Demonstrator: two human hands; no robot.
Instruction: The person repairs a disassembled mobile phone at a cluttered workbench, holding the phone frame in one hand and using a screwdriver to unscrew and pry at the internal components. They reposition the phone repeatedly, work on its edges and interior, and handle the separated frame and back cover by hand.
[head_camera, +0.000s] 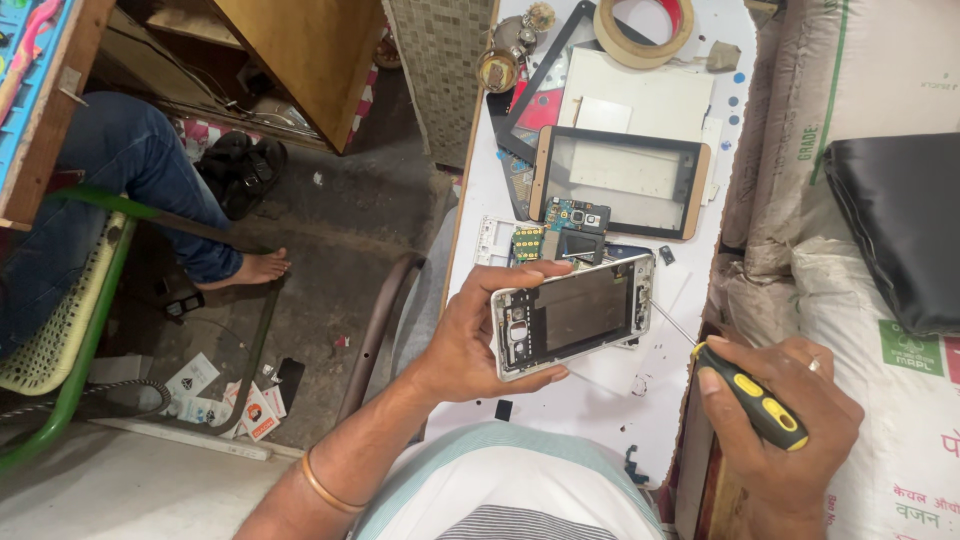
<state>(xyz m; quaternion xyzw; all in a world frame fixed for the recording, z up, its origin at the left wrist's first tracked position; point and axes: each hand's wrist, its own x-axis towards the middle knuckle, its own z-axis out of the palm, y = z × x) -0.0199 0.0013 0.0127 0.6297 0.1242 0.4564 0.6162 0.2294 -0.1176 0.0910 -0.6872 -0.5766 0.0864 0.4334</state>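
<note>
Over the near end of the white bench (480, 215), my left hand (465, 335) clamped the opened phone frame (572, 315); my right hand (785, 415) gripped a yellow-black screwdriver (745, 390), tip at its right edge. Boards (565, 230) already lay out beyond; screws seemingly remained.

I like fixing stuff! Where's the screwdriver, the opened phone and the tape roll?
screwdriver (762, 408), head view, on its yellow-black handle.
opened phone (580, 312), head view, on its dark middle.
tape roll (622, 45), head view, on its tan ring.
</note>
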